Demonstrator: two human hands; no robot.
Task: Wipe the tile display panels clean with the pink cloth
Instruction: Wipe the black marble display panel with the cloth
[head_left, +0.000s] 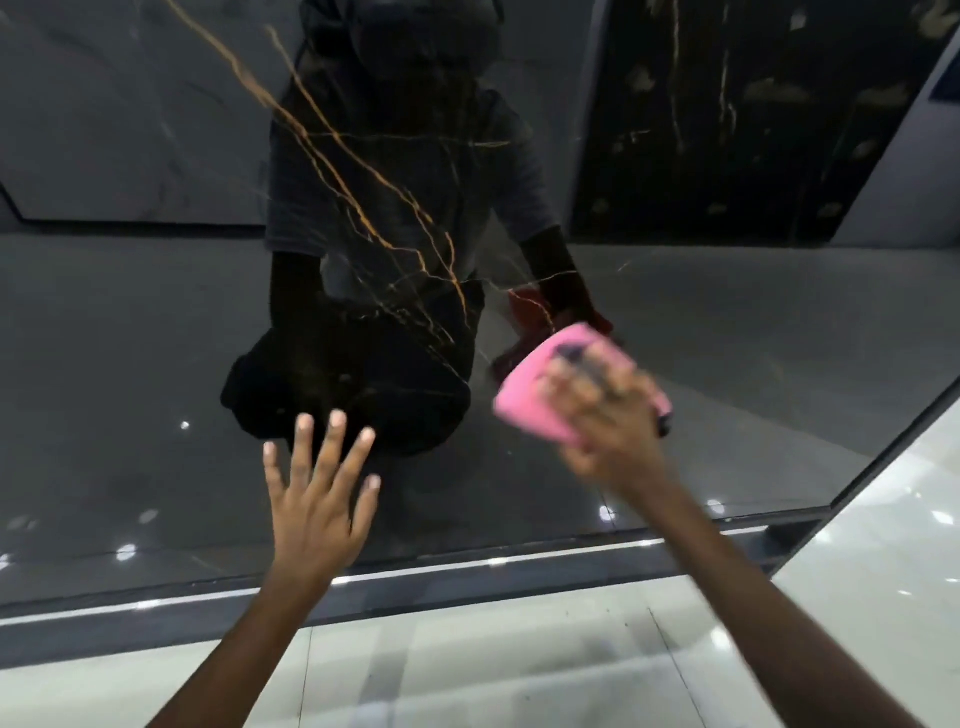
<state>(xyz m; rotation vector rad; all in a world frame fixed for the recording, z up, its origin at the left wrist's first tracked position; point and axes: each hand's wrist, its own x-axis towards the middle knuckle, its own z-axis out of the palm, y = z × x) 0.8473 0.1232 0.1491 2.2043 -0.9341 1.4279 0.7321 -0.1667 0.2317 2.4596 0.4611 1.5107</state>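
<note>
Fingers (332, 441) of the left hand (317, 499) are straight and spread, held flat toward the glossy dark tile panel (156, 364); whether the tips touch the glass-like face cannot be told. That hand holds nothing. Fingers (587, 379) of the right hand (602, 410) lie over the pink cloth (535, 395) and press it against the panel; the hand is motion-blurred, so the exact curl of each finger is unclear, though the cloth is bunched under the palm and wraps up past the fingertips.

Cloth position: right of the panel's centre, in its lower half, level with and to the right of the left hand, the two well apart. A dark patch shows on the cloth near its upper end.

Panel edges: the lower edge runs across the frame just below both wrists, bounded by a dark frame strip (467, 577) with a bright line along it. The right edge slants up and away to the right of the cloth, with unobstructed panel face between cloth and edge. Left of the left hand the panel face extends to the frame border. Above both hands the face carries orange-gold veining (363, 171) and the reflection of the person.

Below the strip lies a pale glossy tiled floor (467, 670); a second pale surface (883, 545) adjoins the panel's right edge.
</note>
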